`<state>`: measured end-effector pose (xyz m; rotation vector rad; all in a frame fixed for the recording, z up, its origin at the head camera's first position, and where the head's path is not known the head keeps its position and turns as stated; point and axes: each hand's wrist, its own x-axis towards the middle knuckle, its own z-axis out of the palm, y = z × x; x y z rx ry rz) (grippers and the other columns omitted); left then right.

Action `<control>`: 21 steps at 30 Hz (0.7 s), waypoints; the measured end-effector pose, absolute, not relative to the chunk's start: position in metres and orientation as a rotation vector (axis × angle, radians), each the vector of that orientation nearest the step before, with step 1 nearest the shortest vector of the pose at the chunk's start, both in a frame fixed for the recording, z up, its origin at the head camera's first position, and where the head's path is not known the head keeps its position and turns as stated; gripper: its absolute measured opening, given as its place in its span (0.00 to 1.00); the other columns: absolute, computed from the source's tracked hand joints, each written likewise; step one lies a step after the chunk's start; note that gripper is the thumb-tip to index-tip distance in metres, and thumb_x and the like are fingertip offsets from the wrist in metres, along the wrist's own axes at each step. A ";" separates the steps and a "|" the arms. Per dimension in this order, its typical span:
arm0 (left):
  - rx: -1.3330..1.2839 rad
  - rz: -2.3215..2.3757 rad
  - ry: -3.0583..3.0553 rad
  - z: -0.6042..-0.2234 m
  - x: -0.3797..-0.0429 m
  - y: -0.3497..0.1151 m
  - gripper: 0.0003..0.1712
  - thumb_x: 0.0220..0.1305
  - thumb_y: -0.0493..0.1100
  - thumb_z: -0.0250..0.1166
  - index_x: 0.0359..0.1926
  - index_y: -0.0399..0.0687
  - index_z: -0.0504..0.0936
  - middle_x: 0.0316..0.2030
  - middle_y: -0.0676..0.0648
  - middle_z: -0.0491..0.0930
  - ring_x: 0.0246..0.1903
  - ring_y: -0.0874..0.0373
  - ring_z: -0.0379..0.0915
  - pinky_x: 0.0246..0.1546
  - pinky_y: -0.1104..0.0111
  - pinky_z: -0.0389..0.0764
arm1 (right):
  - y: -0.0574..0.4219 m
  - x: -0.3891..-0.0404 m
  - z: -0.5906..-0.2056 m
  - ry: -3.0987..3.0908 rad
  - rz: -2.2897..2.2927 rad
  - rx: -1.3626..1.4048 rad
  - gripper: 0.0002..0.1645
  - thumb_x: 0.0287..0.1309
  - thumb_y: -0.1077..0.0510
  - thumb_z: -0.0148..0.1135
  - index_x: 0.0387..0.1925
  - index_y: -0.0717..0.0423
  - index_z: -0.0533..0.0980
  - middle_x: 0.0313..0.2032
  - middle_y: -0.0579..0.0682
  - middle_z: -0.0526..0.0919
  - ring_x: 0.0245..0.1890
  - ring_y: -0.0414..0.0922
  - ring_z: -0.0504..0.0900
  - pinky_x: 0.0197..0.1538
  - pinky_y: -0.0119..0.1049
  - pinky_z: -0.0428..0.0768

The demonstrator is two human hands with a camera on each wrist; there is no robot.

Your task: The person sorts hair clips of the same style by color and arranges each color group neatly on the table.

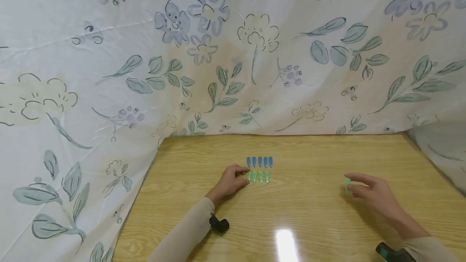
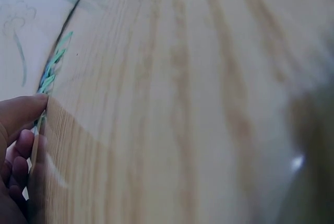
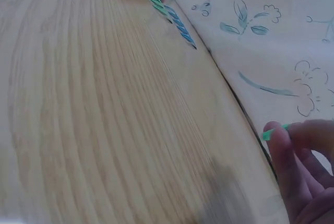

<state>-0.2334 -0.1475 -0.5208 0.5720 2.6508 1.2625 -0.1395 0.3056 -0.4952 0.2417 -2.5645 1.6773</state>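
Several blue hair clips (image 1: 260,161) lie side by side on the wooden table. Directly below them is a row of several green hair clips (image 1: 260,177). My left hand (image 1: 229,181) pinches the leftmost green clip (image 1: 249,176) lengthwise, finger at its top end and thumb at its bottom end. Off to the right, my right hand (image 1: 373,192) holds another green hair clip (image 1: 347,185) above the table, apart from the rows. The right wrist view shows this clip (image 3: 269,134) between thumb and forefinger. In the left wrist view the rows (image 2: 58,59) overlap beyond my fingertips.
A floral cloth (image 1: 225,92) hangs behind the table and along its left and right sides. The wooden table top (image 1: 306,197) stretches between my hands. Each wrist wears a dark device, such as the one on the left (image 1: 219,224).
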 end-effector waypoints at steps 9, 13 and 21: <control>0.589 1.276 2.645 -0.522 -0.233 -0.148 0.22 0.65 0.42 0.70 0.59 0.45 0.84 0.49 0.45 0.81 0.49 0.55 0.75 0.55 0.60 0.77 | 0.279 -0.153 -0.497 -2.526 1.669 0.206 0.19 0.69 0.63 0.62 0.53 0.77 0.77 0.41 0.18 0.81 0.32 0.33 0.88 0.34 0.30 0.85; 0.588 1.271 2.647 -0.522 -0.233 -0.148 0.22 0.65 0.42 0.70 0.59 0.45 0.84 0.49 0.45 0.81 0.48 0.55 0.75 0.55 0.60 0.77 | 0.268 -0.159 -0.494 -2.555 1.680 0.187 0.22 0.69 0.61 0.62 0.56 0.77 0.76 0.40 0.24 0.85 0.32 0.35 0.88 0.35 0.30 0.85; 0.573 1.283 2.631 -0.521 -0.231 -0.148 0.22 0.65 0.42 0.70 0.59 0.46 0.84 0.49 0.45 0.80 0.49 0.55 0.75 0.55 0.59 0.76 | 0.245 -0.171 -0.491 -2.540 1.669 0.270 0.21 0.68 0.63 0.62 0.57 0.75 0.77 0.44 0.20 0.80 0.39 0.29 0.84 0.36 0.31 0.84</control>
